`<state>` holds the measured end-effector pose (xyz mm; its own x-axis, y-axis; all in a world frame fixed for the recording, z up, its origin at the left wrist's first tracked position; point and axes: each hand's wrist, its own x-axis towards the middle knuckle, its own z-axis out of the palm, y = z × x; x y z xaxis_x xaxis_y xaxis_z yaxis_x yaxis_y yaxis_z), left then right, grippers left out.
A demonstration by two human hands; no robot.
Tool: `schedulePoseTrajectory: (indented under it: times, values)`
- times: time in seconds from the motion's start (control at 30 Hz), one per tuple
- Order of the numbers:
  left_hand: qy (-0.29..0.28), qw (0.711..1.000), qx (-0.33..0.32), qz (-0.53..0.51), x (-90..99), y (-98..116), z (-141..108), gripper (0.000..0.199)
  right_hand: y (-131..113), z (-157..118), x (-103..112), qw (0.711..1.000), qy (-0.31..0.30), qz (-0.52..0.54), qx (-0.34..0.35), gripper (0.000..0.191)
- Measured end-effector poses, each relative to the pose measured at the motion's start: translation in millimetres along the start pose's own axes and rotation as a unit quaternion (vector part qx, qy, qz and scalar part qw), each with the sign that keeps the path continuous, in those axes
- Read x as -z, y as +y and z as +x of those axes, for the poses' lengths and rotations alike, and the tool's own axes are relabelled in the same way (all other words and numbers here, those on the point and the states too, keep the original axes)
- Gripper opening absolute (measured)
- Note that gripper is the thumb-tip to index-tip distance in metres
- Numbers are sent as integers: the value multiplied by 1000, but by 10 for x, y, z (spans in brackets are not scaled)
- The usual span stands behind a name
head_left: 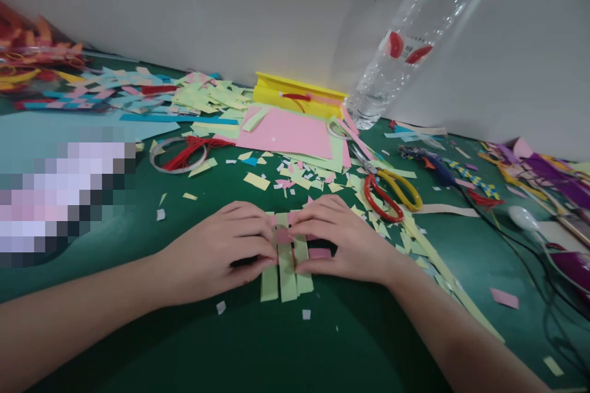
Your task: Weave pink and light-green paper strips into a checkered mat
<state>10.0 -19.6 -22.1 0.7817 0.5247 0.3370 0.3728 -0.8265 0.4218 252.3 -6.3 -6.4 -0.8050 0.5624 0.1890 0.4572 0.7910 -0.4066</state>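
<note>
Between my hands lies a small weave of paper strips (287, 273), pale green ones running lengthwise and pink ones crossing them. My left hand (225, 245) pinches its left side, thumb and fingertips closed on the paper. On the right side, my right hand (338, 236) grips the strips with thumb and fingers curled around a pink strip end (319, 253). The upper part of the weave is partly hidden by my fingers. Just beyond my right hand rest scissors (385, 187) with one red and one yellow handle loop.
Paper scraps (299, 178) are strewn over the green table (184, 350). Behind them lie pink sheets (286, 132), a yellow folded piece (271, 89) and a roll of tape (159, 156) with red tassel thread. A clear plastic bottle (391, 67) leans on the wall. A dark cable (502, 221) crosses the right side.
</note>
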Motion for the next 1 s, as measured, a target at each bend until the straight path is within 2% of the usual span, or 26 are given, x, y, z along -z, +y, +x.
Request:
schedulePoseTrajectory:
  times: [0.2, 0.3, 0.4, 0.53, 0.77, 1.0]
  values:
    - [26, 999, -15, 23, -4, 10, -5, 13, 33, -32, 97, 999, -28, 27, -14, 67]
    - [37, 999, 16, 32, -6, 17, -14, 26, 58, -67, 142, 998, -52, 26, -38, 76]
    - [8, 998, 45, 37, -9, 10, -17, 42, 76, -99, 159, 996, -65, 25, -59, 70]
    - [-30, 997, 62, 45, -22, -13, -13, 49, 92, -116, 153, 996, -46, 43, -60, 62]
    - [-55, 995, 66, 45, -19, -12, -1, 40, 107, -108, 157, 995, -58, 47, -70, 57]
    - [-35, 997, 63, 36, -10, -5, 3, 37, 102, -99, 158, 996, -39, 44, -63, 53]
